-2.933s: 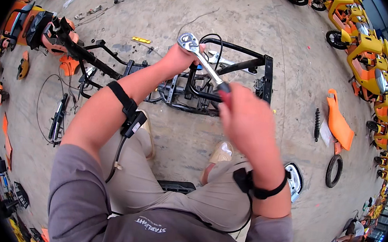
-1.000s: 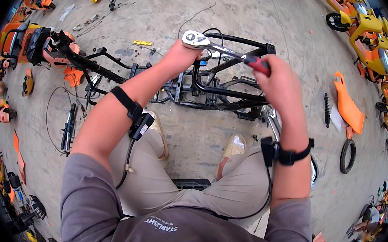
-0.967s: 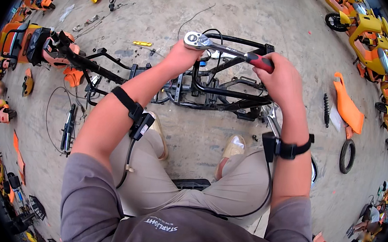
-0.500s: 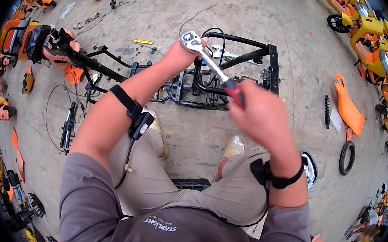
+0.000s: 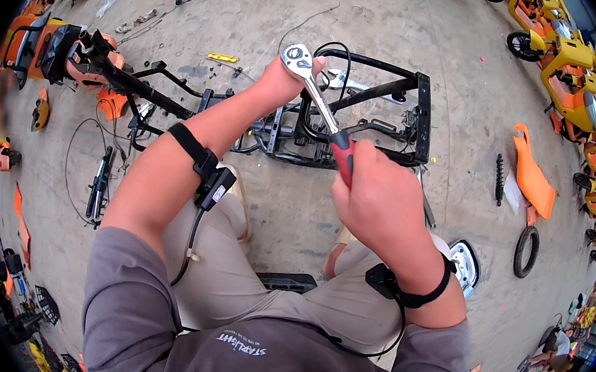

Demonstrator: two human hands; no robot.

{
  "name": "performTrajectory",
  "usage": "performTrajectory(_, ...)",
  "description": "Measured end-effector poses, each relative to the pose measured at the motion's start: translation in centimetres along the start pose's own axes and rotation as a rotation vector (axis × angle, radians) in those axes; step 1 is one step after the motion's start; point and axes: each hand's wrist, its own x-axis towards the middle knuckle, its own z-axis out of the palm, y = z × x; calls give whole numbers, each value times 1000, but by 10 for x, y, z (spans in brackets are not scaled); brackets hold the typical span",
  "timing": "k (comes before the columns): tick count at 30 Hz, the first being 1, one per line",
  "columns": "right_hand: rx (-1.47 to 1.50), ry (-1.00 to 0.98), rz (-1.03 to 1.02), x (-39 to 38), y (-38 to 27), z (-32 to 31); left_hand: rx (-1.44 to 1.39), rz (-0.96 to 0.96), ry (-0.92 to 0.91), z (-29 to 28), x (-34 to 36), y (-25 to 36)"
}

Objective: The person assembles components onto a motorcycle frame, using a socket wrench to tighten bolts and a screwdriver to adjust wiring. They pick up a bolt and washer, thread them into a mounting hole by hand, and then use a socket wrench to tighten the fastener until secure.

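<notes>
My left hand (image 5: pixel 278 84) is closed around the head of a silver ratchet wrench (image 5: pixel 321 104), above the bare black metal frame (image 5: pixel 420 119) lying on the concrete floor; what its fingers grip beneath the head is hidden. My right hand (image 5: pixel 376 197) is wrapped round the wrench's red-and-black handle, which slants down toward me at the right. Behind the wrench, inside the frame, lies a silver spanner (image 5: pixel 351 83), with a thin yellow tool (image 5: pixel 222 57) beyond the frame to the left.
Yellow scooters (image 5: pixel 567 75) line the right side, orange ones (image 5: pixel 24 45) the left. An orange panel (image 5: pixel 534 176), black spring (image 5: pixel 499 178) and tyre (image 5: pixel 525 251) lie at right, a shock absorber with cables (image 5: pixel 101 181) at left. A person (image 5: pixel 554 347) is at lower right.
My right hand has swung the handle from high at the right down and leftward, toward me, turning the wrench about its head. My left hand has stayed at the head.
</notes>
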Motion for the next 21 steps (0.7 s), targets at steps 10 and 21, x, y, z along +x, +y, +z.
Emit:
performTrajectory(10, 127, 203, 185, 50, 102, -18, 84, -14, -114, 2, -3, 11)
performTrajectory(21, -12, -204, 102, 1, -5, -2, 11, -14, -32, 2, -10, 11)
